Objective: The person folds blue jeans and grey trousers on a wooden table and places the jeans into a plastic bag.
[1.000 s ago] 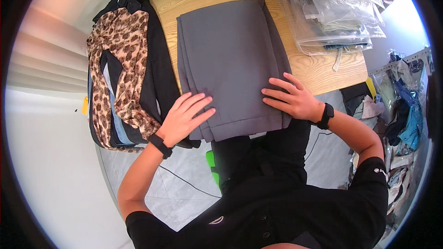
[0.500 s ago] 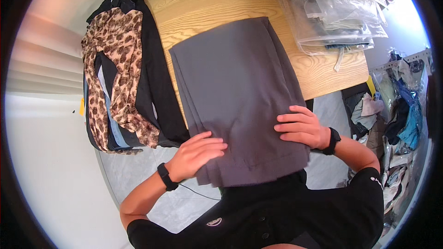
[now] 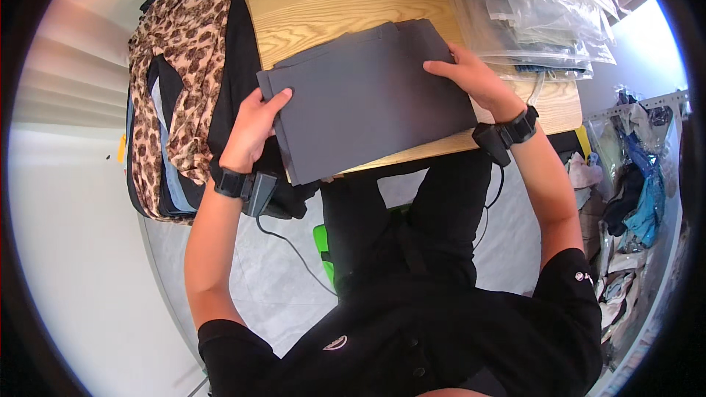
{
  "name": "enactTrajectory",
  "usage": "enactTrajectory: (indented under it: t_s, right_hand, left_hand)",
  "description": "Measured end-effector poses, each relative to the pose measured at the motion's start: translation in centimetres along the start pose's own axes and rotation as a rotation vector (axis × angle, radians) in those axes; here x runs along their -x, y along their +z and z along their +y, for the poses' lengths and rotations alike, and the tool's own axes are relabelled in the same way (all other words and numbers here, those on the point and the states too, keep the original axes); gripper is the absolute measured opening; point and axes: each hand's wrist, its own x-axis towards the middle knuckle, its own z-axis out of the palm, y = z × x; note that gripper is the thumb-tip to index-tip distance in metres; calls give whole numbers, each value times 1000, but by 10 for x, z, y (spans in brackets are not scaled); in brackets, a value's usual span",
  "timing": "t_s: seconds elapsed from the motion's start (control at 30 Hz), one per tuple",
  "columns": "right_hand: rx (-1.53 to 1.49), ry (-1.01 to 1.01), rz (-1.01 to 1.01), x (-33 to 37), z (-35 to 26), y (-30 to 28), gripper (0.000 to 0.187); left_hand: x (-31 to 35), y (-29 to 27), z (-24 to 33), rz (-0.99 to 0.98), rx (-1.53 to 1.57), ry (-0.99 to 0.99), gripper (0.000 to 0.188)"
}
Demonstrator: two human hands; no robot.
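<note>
the wooden tabletop (image 3: 331, 0) is seen from above, with its near edge just in front of the person. on its far right a heap of clear plastic bags (image 3: 544, 7) is piled up. a stack of clothes (image 3: 184, 88), with a leopard-spotted piece on top and black ones beside it, lies at the left edge of the tabletop.

the grey folded cloth (image 3: 368, 95) lies in the middle of the tabletop, and its near edge hangs a little over the near side. it is already folded into a neat, flat rectangle with layers showing at the far edge. so most of the folding looks done; maybe one more fold or a tidy-up is left, and it has not been put with any pile yet.

the left hand (image 3: 254, 129) is clamped on the left edge of the cloth, thumb on top and fingers hidden under it. the right hand (image 3: 471, 77) rests on the far right corner, fingers spread flat on the cloth; whether anything is pinched there cannot be told. a black band is worn on each wrist.
</note>
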Motion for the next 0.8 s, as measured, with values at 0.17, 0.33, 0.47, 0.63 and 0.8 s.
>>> enactTrajectory:
  t_s: [0.17, 0.33, 0.47, 0.63, 0.8]
  right_hand:
    - [-96, -33, 96, -16, -6, 2, 34]
    - [-116, -127, 173, -23, -9, -13, 32]
    - [-28, -110, 240, -50, -7, -9, 33]
    - [155, -91, 312, -71, -1, -15, 33]
    - [477, -185, 335, -84, 2, -18, 33]
  left_hand:
    - [-18, -17, -15, 92, 4, 172, 30]
    - [-15, -23, 0, 176, -223, 244, 32]
    - [-38, -35, -2, 202, -200, 259, 30]
    - [-54, -33, -6, 264, -50, 157, 28]
    - [-60, -40, -3, 260, -186, 132, 26]
